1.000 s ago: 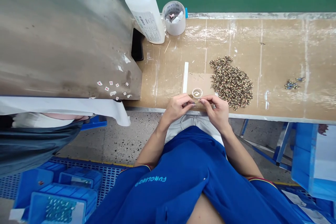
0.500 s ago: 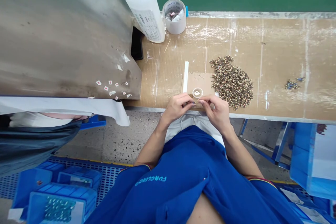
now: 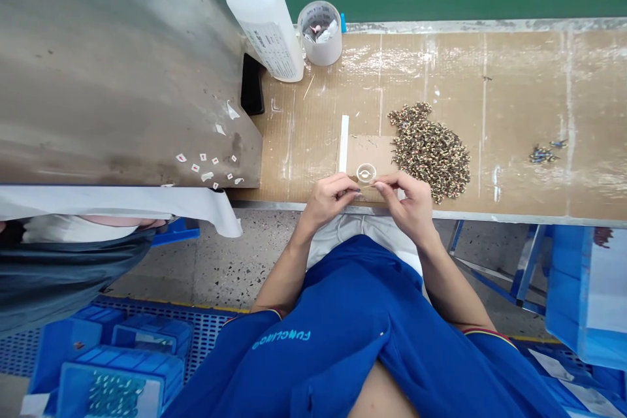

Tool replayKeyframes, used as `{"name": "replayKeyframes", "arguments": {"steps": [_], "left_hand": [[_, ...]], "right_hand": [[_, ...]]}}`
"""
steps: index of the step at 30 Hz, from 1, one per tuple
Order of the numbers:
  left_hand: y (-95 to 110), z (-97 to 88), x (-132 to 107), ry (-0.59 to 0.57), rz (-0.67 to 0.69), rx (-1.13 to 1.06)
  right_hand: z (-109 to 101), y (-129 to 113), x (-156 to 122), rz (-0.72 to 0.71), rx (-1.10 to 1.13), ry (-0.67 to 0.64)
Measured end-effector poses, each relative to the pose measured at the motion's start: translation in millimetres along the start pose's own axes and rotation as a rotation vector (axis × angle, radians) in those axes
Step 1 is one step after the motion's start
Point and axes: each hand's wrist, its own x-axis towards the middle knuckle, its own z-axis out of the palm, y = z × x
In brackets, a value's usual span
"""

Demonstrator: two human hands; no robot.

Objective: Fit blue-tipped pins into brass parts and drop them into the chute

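Note:
My left hand and my right hand meet over the front edge of the table, their fingertips pinching a tiny thin wire-like part between them. Its exact form is too small to tell. Just above the fingertips lies a small clear plastic ring on a square of brown cardboard. Right of that square is a heap of small gold-and-dark coiled parts, close to my right hand but not touching it. A white strip stands left of the cardboard.
A tall white bottle with a blue cap and a clear cup holding scraps stand at the table's back. A grey metal panel with small labels is on the left. A few blue-and-silver parts lie at right; blue bins sit below.
My hands stay together on the tiny part, with only small finger shifts. The whole scene has drifted slightly left in view.

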Motion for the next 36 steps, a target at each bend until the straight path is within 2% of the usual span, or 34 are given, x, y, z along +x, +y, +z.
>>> {"name": "replayKeyframes", "arguments": {"steps": [4,9,15,17,20,23,30,33,36], "left_hand": [[1,-0.2,0,0.024,0.014,0.028],[0,0.6,0,0.046,0.047,0.046],[-1,1.2,0,0.06,0.054,0.048],[-1,1.5,0,0.06,0.053,0.051],[-1,2.1,0,0.06,0.05,0.055],[-2,3.0,-1,0.067,0.045,0.056],[-1,2.1,-2,0.072,0.058,0.056],[0,2.2,-3,0.076,0.055,0.058],[0,4.0,-4,0.065,0.072,0.081]], "right_hand": [[1,6,9,-0.057,-0.012,0.12],[5,14,14,-0.059,-0.104,0.055],[-28,19,4,-0.009,-0.278,0.217],[-38,21,-5,-0.027,-0.367,0.201],[-43,23,-17,-0.07,-0.493,0.093],[-38,24,-24,-0.096,-0.613,0.02],[-22,26,-20,-0.134,-0.874,0.044],[-23,26,-20,-0.14,-0.863,0.061],[-24,22,-21,-0.128,-0.66,0.042]]}}
